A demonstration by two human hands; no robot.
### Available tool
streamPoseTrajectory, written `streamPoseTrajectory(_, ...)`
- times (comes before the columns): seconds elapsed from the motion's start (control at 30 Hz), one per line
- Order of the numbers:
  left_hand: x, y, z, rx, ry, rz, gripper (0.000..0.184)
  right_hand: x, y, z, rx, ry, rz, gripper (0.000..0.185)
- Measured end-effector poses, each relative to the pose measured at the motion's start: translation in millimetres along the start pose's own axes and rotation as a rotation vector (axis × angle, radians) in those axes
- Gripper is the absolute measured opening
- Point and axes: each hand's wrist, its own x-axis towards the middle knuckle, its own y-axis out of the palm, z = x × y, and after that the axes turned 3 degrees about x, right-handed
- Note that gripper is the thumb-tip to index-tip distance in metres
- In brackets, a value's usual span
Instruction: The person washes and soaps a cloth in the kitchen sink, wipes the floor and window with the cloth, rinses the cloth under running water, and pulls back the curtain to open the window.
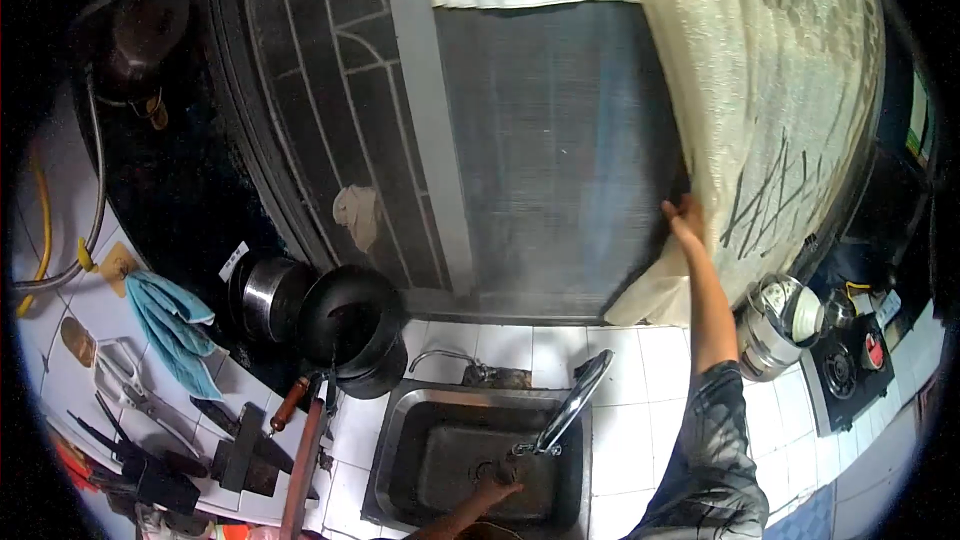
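Observation:
My right hand (686,218) is raised at the edge of the cream curtain (780,110), its fingers closed on the cloth beside the dark window screen (560,140). Low over the steel sink (580,475), my left hand (497,490) reaches in from the bottom edge, below the chrome faucet (575,405). Its fingers are small and dim, and whether they hold anything cannot be made out.
Black pans (350,315) and a steel pot (272,298) stand left of the sink. A blue towel (170,325) hangs near scissors (125,375) and a knife block (155,480). At right are a steel pot with bowls (765,345) and a stove (840,375).

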Motion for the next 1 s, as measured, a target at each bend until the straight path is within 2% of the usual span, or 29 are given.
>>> streamPoseTrajectory(0.07, 72, 21, 73, 0.365, 0.258, -0.199, 0.077, 12, -27, -12, -0.087, 0.027, 0.046, 0.052)
streamPoseTrajectory(0.1, 65, 20, 68, 0.358, 0.261, -0.203, 0.077, 17, -30, -23, -0.093, -0.020, 0.000, 0.049)
streamPoseTrajectory(0.13, 56, 20, 65, 0.249, 0.167, -0.259, 0.073, 21, -33, -34, -0.097, -0.066, -0.044, 0.046)
streamPoseTrajectory(0.17, 45, 17, 62, 0.139, 0.070, -0.313, 0.071, 41, -24, -77, -0.123, -0.097, -0.075, 0.042)
streamPoseTrajectory(0.2, 59, 18, 83, 0.130, 0.069, -0.319, 0.071, 33, -24, -68, -0.210, -0.164, -0.269, 0.038)
streamPoseTrajectory(0.27, 106, 34, 148, -0.071, 0.234, -0.183, 0.067, 41, -24, -84, -0.184, -0.155, -0.213, 0.038)
streamPoseTrajectory(0.3, 98, 33, 139, -0.085, 0.234, -0.184, 0.067, 39, -24, -76, -0.159, -0.061, -0.166, 0.039)
streamPoseTrajectory(0.33, 91, 31, 127, -0.088, 0.144, -0.182, 0.065, 43, -17, -83, -0.162, -0.072, -0.156, 0.039)
streamPoseTrajectory(0.37, 86, 31, 119, -0.091, 0.054, -0.178, 0.064, 56, -5, -114, -0.380, -0.173, -0.235, 0.041)
streamPoseTrajectory(0.4, 82, 33, 115, -0.105, 0.057, -0.178, 0.064, 62, 4, -127, -0.595, -0.277, -0.318, 0.043)
streamPoseTrajectory(0.43, 78, 34, 113, -0.149, 0.073, -0.188, 0.065, 51, 2, -106, -0.594, -0.289, -0.314, 0.043)
streamPoseTrajectory(0.5, 63, 27, 100, -0.201, 0.096, -0.205, 0.067, 10, -8, -35, -0.851, 0.028, 0.320, 0.047)
streamPoseTrajectory(0.57, -8, 4, 46, -0.048, 0.132, -0.219, 0.071, -18, -4, 16, -0.898, -0.042, 0.579, 0.048)
streamPoseTrajectory(0.6, -2, 4, 49, -0.055, 0.143, -0.226, 0.071, -29, 5, 52, -0.906, -0.010, 0.738, 0.044)
streamPoseTrajectory(0.63, 8, 7, 56, -0.111, 0.171, -0.163, 0.074, -53, 16, 88, -0.913, -0.099, 0.699, 0.034)
streamPoseTrajectory(0.67, 22, 13, 65, -0.166, 0.198, -0.100, 0.078, -68, 26, 147, -1.000, -0.038, 0.968, 0.042)
streamPoseTrajectory(0.7, 50, 32, 82, -0.172, 0.207, -0.108, 0.078, -82, 44, 169, -1.002, -0.173, 1.009, 0.038)
streamPoseTrajectory(0.77, 99, 66, 112, -0.177, 0.204, -0.630, 0.074, -109, 93, 205, -0.980, -0.365, 1.050, 0.031)
streamPoseTrajectory(0.83, 89, 54, 104, -0.313, 0.291, -0.450, 0.073, -136, 140, 247, -1.072, -0.510, 1.006, 0.025)
streamPoseTrajectory(0.9, 82, 38, 99, -0.394, 0.305, -0.339, 0.072, -159, 186, 285, -1.192, -0.865, 0.969, 0.019)
streamPoseTrajectory(1.0, 73, 20, 98, -0.476, 0.314, -0.272, 0.070, -188, 259, 326, -0.927, -1.206, 0.673, 0.015)
